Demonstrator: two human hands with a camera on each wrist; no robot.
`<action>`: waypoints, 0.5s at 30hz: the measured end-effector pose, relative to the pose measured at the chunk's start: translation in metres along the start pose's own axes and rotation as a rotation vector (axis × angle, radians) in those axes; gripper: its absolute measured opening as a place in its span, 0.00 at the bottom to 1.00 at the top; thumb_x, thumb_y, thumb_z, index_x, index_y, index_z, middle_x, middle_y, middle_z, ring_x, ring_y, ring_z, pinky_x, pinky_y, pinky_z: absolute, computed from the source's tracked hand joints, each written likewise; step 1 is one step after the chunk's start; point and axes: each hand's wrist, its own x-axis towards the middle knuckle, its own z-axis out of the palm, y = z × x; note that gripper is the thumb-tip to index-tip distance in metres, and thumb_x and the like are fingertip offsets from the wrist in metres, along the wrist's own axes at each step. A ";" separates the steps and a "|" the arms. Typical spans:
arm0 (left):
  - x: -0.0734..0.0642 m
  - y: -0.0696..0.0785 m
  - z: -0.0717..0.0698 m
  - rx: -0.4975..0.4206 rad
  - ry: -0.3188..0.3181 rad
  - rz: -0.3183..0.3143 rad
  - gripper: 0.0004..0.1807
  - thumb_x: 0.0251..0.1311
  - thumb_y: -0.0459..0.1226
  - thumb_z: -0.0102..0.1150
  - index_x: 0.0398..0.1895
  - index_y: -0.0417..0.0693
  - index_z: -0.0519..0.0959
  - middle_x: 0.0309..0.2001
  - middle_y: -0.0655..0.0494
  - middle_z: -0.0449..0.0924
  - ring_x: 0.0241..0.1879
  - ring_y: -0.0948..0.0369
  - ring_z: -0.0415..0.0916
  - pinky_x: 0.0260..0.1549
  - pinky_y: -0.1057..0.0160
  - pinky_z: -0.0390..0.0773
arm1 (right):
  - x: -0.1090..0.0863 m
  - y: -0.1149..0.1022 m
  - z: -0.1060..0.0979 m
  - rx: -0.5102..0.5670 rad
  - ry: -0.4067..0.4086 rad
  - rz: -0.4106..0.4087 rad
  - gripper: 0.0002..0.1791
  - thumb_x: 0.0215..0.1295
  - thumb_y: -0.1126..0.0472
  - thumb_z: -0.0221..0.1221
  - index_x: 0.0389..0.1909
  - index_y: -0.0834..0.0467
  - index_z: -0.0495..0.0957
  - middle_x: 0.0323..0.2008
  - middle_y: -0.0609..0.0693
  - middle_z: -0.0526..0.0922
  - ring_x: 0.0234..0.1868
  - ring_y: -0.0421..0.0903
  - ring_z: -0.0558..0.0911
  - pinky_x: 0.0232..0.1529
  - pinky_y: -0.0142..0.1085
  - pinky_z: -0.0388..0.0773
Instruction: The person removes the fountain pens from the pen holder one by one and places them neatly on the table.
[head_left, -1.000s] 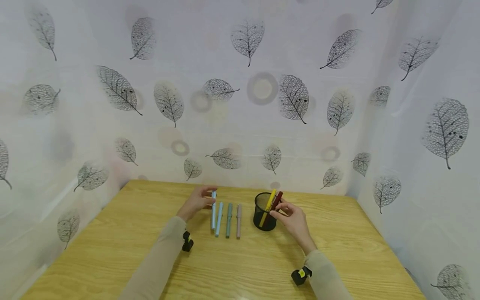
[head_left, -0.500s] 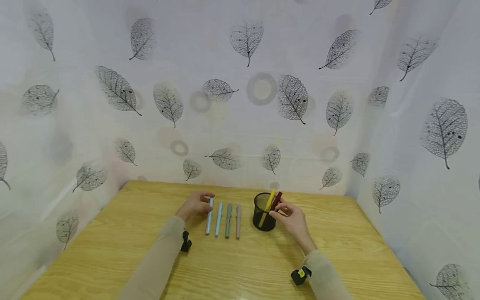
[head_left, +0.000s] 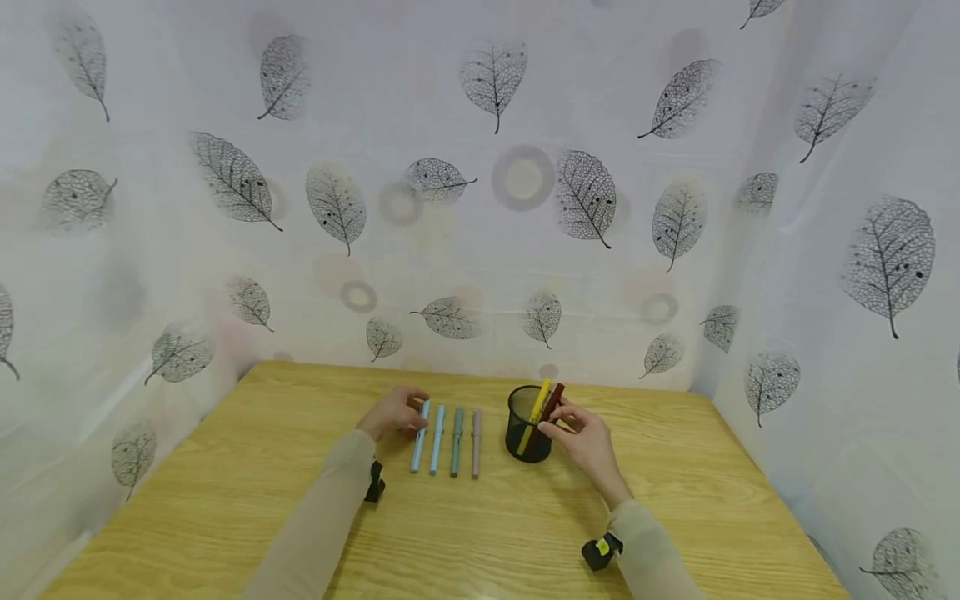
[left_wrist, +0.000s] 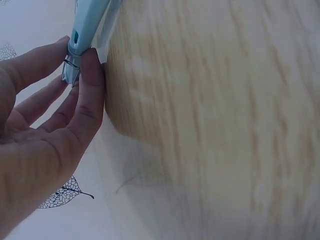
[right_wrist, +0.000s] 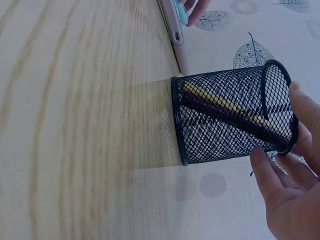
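In the head view my left hand pinches the upper end of a light blue pen, the leftmost of a row on the table. The left wrist view shows thumb and fingertips around the clip end of this pen. To its right lie a second light blue pen, a grey-green pen and a mauve pen. My right hand holds the black mesh pen cup near its rim, thumb and fingers on either side. Inside lean a yellow pen and a dark red pen.
The wooden table ends at the back against a pale curtain printed with leaves, which also hangs at both sides. Black wrist cameras sit on both sleeves, one by the left wrist and another at the right cuff.
My left hand has brought the light blue pen left and down, from close beside the second blue pen to a small gap from it. The right hand and the cup stay put.
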 end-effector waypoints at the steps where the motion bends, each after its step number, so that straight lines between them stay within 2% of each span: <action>1: 0.000 0.000 0.000 -0.003 0.002 -0.007 0.32 0.53 0.22 0.63 0.64 0.31 0.69 0.57 0.32 0.73 0.43 0.52 0.80 0.38 0.59 0.85 | 0.000 0.000 0.000 -0.010 0.001 0.000 0.15 0.56 0.61 0.71 0.39 0.66 0.80 0.68 0.56 0.71 0.65 0.57 0.75 0.58 0.45 0.79; 5: 0.001 0.000 0.002 0.020 0.013 -0.017 0.31 0.53 0.22 0.64 0.64 0.30 0.69 0.56 0.32 0.74 0.44 0.51 0.79 0.39 0.58 0.85 | -0.001 -0.001 0.000 -0.028 0.000 -0.001 0.15 0.56 0.59 0.71 0.39 0.64 0.81 0.68 0.56 0.71 0.64 0.56 0.75 0.59 0.47 0.78; 9: 0.000 0.000 0.003 0.047 0.020 -0.026 0.31 0.55 0.23 0.64 0.64 0.31 0.70 0.56 0.33 0.74 0.44 0.52 0.79 0.39 0.59 0.85 | -0.001 -0.001 0.000 0.005 -0.009 0.002 0.15 0.56 0.62 0.71 0.39 0.66 0.80 0.68 0.56 0.71 0.65 0.57 0.74 0.58 0.44 0.79; 15: -0.002 0.001 0.003 0.053 0.003 -0.036 0.30 0.56 0.23 0.63 0.64 0.31 0.70 0.58 0.32 0.72 0.46 0.51 0.79 0.40 0.59 0.85 | -0.001 -0.001 0.001 0.006 -0.003 0.006 0.14 0.56 0.62 0.70 0.39 0.66 0.80 0.68 0.57 0.71 0.65 0.57 0.74 0.57 0.42 0.79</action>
